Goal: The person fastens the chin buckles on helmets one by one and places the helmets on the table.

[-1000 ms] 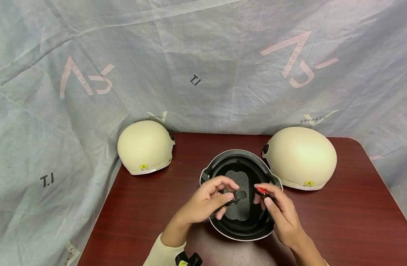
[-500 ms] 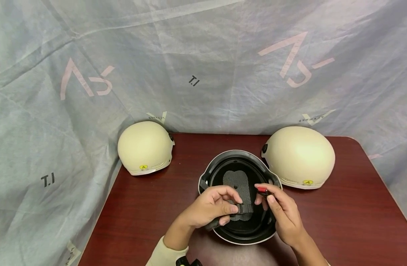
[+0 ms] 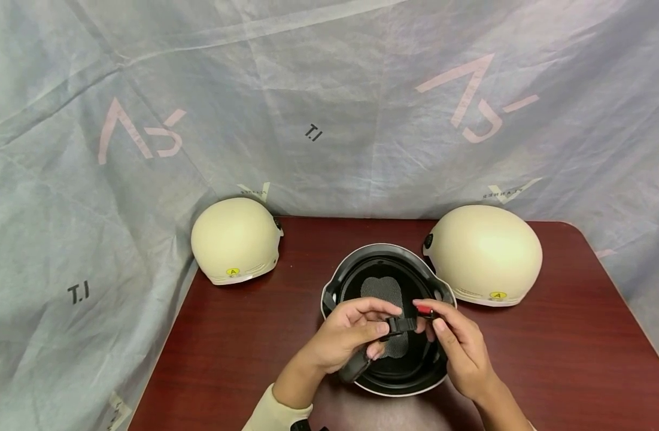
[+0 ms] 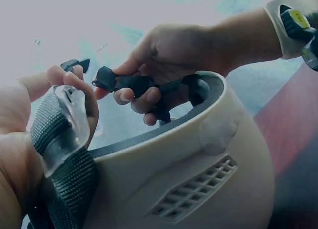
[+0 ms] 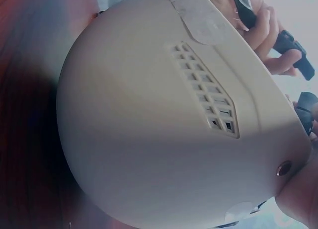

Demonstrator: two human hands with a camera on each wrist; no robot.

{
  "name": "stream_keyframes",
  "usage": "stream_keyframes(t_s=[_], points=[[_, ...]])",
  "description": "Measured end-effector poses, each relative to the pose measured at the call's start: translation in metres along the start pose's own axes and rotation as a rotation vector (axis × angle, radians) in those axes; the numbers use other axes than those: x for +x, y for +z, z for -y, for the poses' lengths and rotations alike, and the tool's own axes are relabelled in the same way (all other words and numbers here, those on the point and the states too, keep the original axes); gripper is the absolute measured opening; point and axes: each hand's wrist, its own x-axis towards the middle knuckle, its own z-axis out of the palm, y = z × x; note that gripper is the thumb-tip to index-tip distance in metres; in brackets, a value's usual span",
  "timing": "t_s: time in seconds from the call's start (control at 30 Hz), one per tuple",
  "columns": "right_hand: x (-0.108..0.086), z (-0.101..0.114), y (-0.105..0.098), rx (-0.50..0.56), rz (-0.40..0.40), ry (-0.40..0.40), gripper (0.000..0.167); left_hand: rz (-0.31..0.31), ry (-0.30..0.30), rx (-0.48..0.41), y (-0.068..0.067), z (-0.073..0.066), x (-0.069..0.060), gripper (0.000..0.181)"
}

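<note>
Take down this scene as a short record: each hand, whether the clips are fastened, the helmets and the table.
Left hand: pinches a black clip
Right hand: holds a red and black clip
Fastened: no, the two are apart
Middle helmet: upturned, below the hands
Left helmet: cream, dome up
Right helmet: cream, dome up
Table: dark red

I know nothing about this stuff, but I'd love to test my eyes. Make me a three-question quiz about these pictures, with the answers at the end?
1. True or false: the red piece is held in the person's right hand.

2. How does the helmet beneath the hands lie?
A) opening down
B) opening up
C) flat on its side

3. Fill in the colour: the left hand holds a ____ clip.

Key: 1. True. 2. B. 3. Black.
</note>
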Motion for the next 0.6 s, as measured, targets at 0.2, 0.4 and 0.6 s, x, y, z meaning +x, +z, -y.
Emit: stream_keyframes(t_s=[0.2,0.4,0.6], points=[[0.0009,-0.0009,0.0004,0.032,-0.003,-0.014,0.038,-0.097,-0.033,-0.03,0.0009,0.0023,-0.0004,0.047],[-0.0005,-0.0015,0.0017,0.045,-0.006,-0.009,0.042,-0.167,-0.046,-0.007,0.0011,0.0027,-0.0002,0.049],[-0.0012,-0.0017,0.0032,0.076,-0.003,0.001,0.045,-0.171,-0.039,-0.002,0.0011,0.0016,-0.0007,0.052]])
